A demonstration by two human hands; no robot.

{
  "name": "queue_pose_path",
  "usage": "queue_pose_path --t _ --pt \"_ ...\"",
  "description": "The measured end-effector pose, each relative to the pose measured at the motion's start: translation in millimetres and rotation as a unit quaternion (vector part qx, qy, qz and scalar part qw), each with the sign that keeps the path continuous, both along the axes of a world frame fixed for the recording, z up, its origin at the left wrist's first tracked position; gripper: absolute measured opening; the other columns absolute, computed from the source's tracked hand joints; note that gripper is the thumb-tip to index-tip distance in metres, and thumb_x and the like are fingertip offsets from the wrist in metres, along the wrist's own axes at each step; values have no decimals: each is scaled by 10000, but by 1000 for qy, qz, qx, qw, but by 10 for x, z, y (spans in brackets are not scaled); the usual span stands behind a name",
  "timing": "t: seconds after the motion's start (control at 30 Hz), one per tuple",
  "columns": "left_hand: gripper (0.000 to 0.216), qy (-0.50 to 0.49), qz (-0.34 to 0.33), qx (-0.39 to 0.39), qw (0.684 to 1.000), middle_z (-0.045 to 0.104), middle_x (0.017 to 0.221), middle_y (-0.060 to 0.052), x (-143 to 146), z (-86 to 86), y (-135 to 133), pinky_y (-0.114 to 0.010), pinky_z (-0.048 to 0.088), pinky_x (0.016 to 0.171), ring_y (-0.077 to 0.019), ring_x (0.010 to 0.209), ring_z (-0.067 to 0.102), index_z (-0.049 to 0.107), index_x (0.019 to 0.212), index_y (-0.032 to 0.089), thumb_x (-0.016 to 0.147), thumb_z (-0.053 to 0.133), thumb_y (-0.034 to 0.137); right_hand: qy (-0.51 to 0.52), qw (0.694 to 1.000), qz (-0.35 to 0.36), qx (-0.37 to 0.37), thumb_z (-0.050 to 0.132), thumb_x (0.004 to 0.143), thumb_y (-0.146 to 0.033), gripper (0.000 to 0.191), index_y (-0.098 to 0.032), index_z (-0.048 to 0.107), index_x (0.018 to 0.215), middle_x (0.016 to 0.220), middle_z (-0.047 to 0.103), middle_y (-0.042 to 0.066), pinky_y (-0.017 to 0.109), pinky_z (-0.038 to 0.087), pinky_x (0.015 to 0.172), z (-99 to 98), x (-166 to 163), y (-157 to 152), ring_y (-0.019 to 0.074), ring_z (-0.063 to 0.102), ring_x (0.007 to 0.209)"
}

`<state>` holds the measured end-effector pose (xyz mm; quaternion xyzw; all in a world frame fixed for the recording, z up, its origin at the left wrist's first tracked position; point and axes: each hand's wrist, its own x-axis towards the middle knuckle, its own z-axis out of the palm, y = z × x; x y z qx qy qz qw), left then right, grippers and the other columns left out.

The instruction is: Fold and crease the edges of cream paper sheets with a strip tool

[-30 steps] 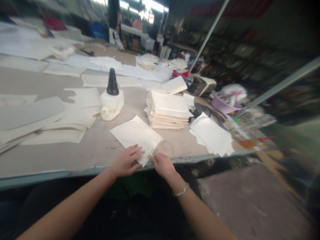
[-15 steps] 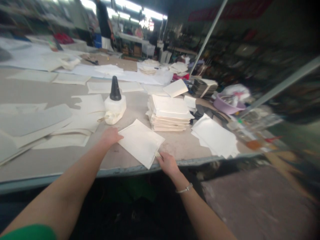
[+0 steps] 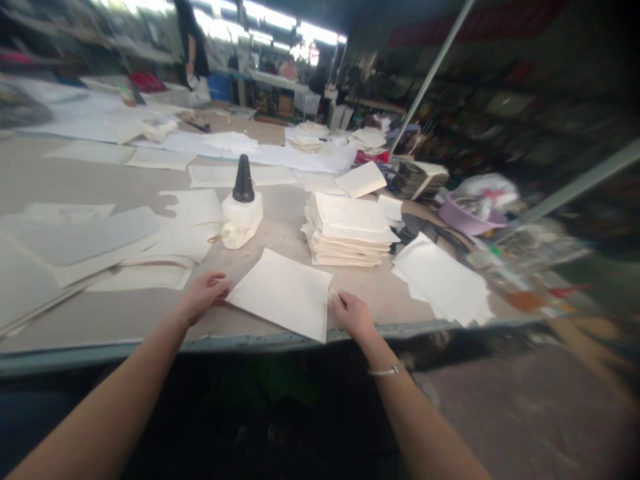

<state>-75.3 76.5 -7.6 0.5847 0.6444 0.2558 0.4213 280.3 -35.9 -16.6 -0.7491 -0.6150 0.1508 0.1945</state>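
An off-white sheet (image 3: 286, 293), paper or thin board, lies turned at an angle near the table's front edge. My left hand (image 3: 204, 295) has its fingers curled and closed at the sheet's left corner. At the opposite side, my right hand (image 3: 354, 316) is closed beside the right edge, with a small pale bit showing at its fingertips; what that is I cannot make out. Behind the sheet stands a white bottle (image 3: 242, 217) with a black cone-shaped cap (image 3: 243, 180). A thick stack of off-white pieces (image 3: 350, 230) sits just beyond my right hand.
Loose white sheets (image 3: 443, 280) lie fanned out on the right, and larger pale pieces (image 3: 95, 240) overlap on the left. A purple basin (image 3: 470, 215) holds a white bag. Slanted metal poles (image 3: 433, 73) rise at the right. A person (image 3: 193, 47) stands in the background.
The sheet has turned so its right edge runs nearly straight toward me. My left hand has shifted lower along it, fingers more curled. The whole view has swung slightly left.
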Motion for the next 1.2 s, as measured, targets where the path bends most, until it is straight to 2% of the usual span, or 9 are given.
queue_pose_path --t 0.07,0.17,0.33,0.47,0.6,0.7,0.8,0.97,1.2 --pt "591 -40 10 -23 999 667 780 -58 -11 -20 -68 -290 494 552 -178 612 601 587 1111 134 660 643 512 -10 1000 -6 2 474 848 -289 209 -190 600 715 733 635 26 237 366 639 8 69 64 151 556 695" --pt "583 -79 12 -41 996 665 723 -39 57 -51 -127 -283 466 546 -186 605 585 672 1011 145 543 733 487 -22 1000 -10 1 459 852 -301 228 -188 596 708 728 635 34 242 362 640 -23 146 134 158 558 698" --pt "583 -99 57 19 993 661 774 -35 82 -122 -158 -278 469 646 -200 742 598 648 1087 140 631 615 503 -36 999 -3 2 447 870 -317 254 -186 603 718 724 637 37 243 363 635 -87 209 138 161 564 702" --pt "493 51 57 65 995 655 803 -69 -171 -190 -190 -367 488 752 -252 796 603 643 1099 140 721 555 445 -46 999 16 4 448 890 -319 265 -184 605 725 721 631 25 232 371 644 -109 229 128 146 566 697" --pt "412 254 -39 260 931 611 1134 -159 -146 -213 -374 -457 435 957 -312 1067 559 624 1139 135 865 444 383 -59 997 48 2 467 894 -292 240 -178 617 745 764 645 32 231 384 672 -122 160 224 149 572 734" --pt "357 230 -204 378 873 576 1222 -136 251 -207 -617 -408 426 1007 -269 1167 510 595 1184 171 917 426 338 -72 994 77 -2 476 903 -282 218 -175 635 799 846 666 43 228 394 731 -110 54 364 152 585 805" --pt "384 208 -354 377 830 518 1314 -123 746 -228 -827 -443 370 1068 -293 1283 406 544 1268 214 914 462 338 -95 990 100 -11 468 918 -280 220 -174 646 845 906 674 54 226 395 772 -79 -43 518 154 588 854" --pt "488 223 -390 345 824 456 1369 -140 1176 -297 -950 -548 298 1079 -353 1304 368 498 1326 289 875 511 474 -136 980 137 -42 459 933 -278 229 -178 663 901 966 680 56 220 391 816 -50 -123 709 152 589 916" --pt "389 233 -400 346 816 469 1353 -105 1184 -288 -941 -563 248 1080 -347 1329 330 559 1254 370 887 491 479 -174 968 158 -85 427 935 -278 277 -175 683 955 1007 678 86 251 414 807 45 -175 770 185 606 932"
